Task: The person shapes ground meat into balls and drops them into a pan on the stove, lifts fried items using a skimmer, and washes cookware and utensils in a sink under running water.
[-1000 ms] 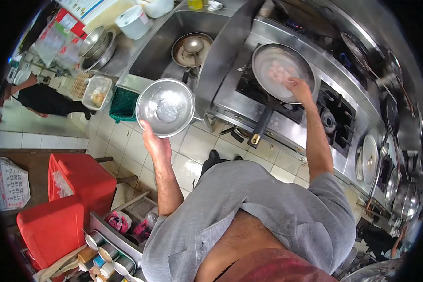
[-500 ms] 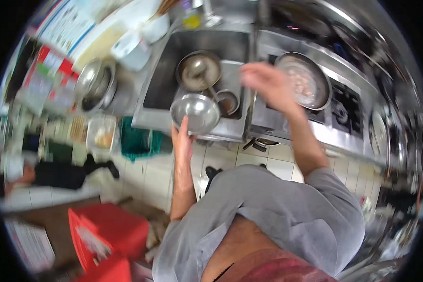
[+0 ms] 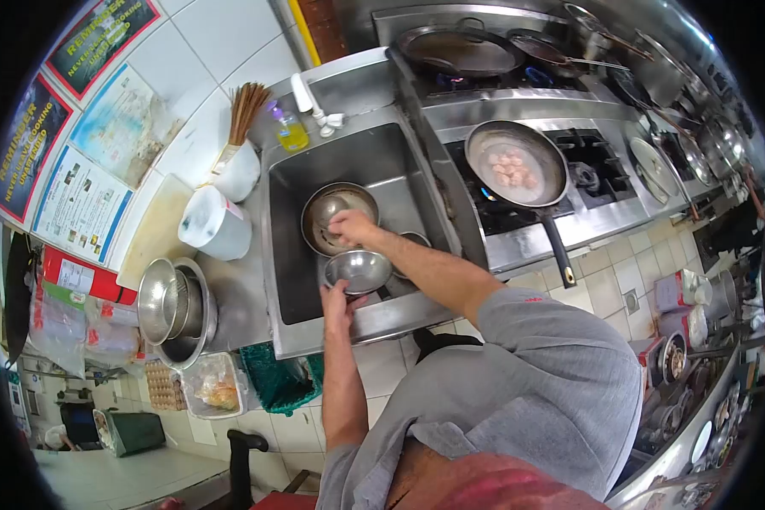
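Note:
My left hand (image 3: 340, 302) grips the rim of a small steel bowl (image 3: 361, 270) and holds it over the near part of the sink (image 3: 276, 272). My right hand (image 3: 354, 228) is closed on a ladle (image 3: 325, 209), whose round head rests in a metal pan (image 3: 365, 199) in the sink; its handle is mostly hidden by my hand and forearm. A second small round vessel (image 3: 416, 238) sits in the sink, partly covered by my right arm.
Right of the sink, a frying pan (image 3: 548, 166) with pale pinkish pieces stands on a lit burner. More pans (image 3: 459, 51) stand on burners behind. Dish soap (image 3: 289, 134) and a faucet (image 3: 314, 106) are at the sink's back; a colander (image 3: 160, 302) stands left.
My right hand has moved from beside the stove into the sink and closed on the ladle. My left hand still holds the bowl. The camera view has shifted.

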`<state>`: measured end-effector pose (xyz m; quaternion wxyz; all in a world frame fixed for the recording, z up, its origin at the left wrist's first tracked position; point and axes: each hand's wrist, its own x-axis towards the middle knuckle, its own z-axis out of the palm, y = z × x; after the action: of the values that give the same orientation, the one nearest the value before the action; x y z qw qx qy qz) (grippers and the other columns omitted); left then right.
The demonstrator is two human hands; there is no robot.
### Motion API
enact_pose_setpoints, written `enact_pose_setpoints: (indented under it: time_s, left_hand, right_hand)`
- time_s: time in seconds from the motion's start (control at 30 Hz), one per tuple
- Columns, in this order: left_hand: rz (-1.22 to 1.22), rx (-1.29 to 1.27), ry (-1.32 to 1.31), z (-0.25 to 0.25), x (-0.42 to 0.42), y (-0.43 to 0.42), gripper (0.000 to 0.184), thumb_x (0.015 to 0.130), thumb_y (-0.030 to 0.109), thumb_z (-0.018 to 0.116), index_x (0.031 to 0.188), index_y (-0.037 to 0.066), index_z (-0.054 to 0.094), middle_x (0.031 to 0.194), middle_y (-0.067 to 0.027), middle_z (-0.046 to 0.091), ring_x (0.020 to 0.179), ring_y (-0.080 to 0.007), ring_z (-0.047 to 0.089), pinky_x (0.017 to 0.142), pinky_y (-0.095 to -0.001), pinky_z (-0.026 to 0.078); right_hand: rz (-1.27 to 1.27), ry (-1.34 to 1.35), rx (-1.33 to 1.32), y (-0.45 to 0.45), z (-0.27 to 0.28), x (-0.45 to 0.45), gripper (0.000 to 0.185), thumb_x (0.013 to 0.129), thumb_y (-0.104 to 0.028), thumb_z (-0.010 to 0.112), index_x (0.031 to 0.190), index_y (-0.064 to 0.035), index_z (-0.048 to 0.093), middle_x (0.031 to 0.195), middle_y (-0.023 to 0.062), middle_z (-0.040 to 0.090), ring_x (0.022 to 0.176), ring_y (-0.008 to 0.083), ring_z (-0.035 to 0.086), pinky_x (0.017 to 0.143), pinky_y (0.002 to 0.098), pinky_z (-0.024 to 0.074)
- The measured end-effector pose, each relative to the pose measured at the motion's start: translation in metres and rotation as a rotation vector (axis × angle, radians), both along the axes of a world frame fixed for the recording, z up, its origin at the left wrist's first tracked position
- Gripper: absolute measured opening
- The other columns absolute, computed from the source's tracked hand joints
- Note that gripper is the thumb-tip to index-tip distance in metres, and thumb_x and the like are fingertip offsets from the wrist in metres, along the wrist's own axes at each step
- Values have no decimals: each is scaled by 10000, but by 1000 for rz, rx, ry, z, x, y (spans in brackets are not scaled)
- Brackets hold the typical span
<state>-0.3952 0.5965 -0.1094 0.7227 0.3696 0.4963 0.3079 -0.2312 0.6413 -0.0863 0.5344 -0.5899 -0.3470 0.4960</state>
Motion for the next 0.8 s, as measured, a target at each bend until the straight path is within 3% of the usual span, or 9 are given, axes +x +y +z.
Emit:
enact_pose_setpoints:
  time_s: [0.03, 0.1, 0.17, 0.37, 0.5, 0.57, 0.63, 0.7, 0.8]
  left_hand:
    - [1, -4, -7, -2, 4, 7, 435, 737, 76, 523, 1113, -20, 326, 969, -203, 506, 729, -300, 615, 445, -334, 566]
    - [-57, -32, 112, -19, 10, 33, 445, 732, 101, 529, 1113, 11, 319, 1049, -188, 442, 830, -347, 571, 527, -409, 577]
    - [-43, -53, 137, -25, 18, 54, 479, 736, 85, 527, 1144, 15, 286, 1050, -183, 427, 874, -341, 549, 572, -423, 578]
    - [63, -103, 76, -47, 49, 118, 520, 744, 60, 512, 1191, 16, 249, 1036, -186, 437, 856, -319, 551, 527, -369, 563]
    - [-35, 65, 114, -86, 64, 160, 614, 771, 58, 469, 1296, 18, 152, 1014, -191, 465, 740, -255, 566, 504, -353, 535]
    - [-114, 97, 211, -106, 58, 183, 643, 782, 39, 448, 1332, 28, 115, 1083, -201, 457, 746, -232, 566, 550, -334, 538]
    - [-17, 115, 223, -92, 66, 187, 675, 758, 2, 485, 1337, 0, 139, 1079, -178, 479, 761, -217, 582, 568, -315, 534]
    - [-24, 98, 186, -80, 73, 187, 642, 770, 5, 477, 1329, -10, 162, 1124, -181, 463, 806, -217, 573, 591, -318, 534]
    - [-88, 132, 94, -63, 83, 191, 569, 805, 20, 458, 1315, -23, 207, 1163, -182, 446, 838, -227, 570, 632, -320, 533]
  right_hand:
    - [-38, 6, -50, 13, -11, 7, 219, 770, -155, 608, 959, -46, 581, 713, 32, 572, 506, 98, 516, 373, 242, 379]
    - [-79, 48, -115, 49, -45, 32, 195, 760, -141, 612, 932, -55, 579, 681, 44, 567, 470, 113, 502, 343, 256, 364]
    - [-199, -194, -159, 81, -54, 61, 184, 707, -158, 608, 873, -79, 602, 668, 60, 603, 449, 154, 543, 362, 300, 417]
    - [-435, -471, -3, 187, -65, 143, 338, 729, -255, 639, 948, -5, 579, 840, 138, 627, 661, 231, 614, 557, 339, 490]
    - [-422, -196, -110, 210, -20, 171, 401, 779, -303, 600, 1050, -19, 513, 728, 113, 586, 575, 196, 577, 426, 319, 447]
    - [-353, -52, -26, 213, -2, 181, 382, 805, -319, 570, 1044, -33, 487, 648, 88, 542, 528, 173, 550, 375, 292, 418]
    - [-420, 10, 40, 235, -11, 192, 376, 820, -347, 563, 1005, -27, 496, 638, 70, 533, 504, 163, 539, 372, 278, 416]
    - [-292, 191, -16, 253, -27, 213, 453, 807, -383, 592, 1057, -19, 489, 726, 98, 556, 513, 152, 539, 386, 264, 432]
    - [-189, 127, -85, 271, -40, 236, 475, 784, -341, 644, 1079, -8, 476, 799, 114, 565, 536, 153, 548, 421, 260, 454]
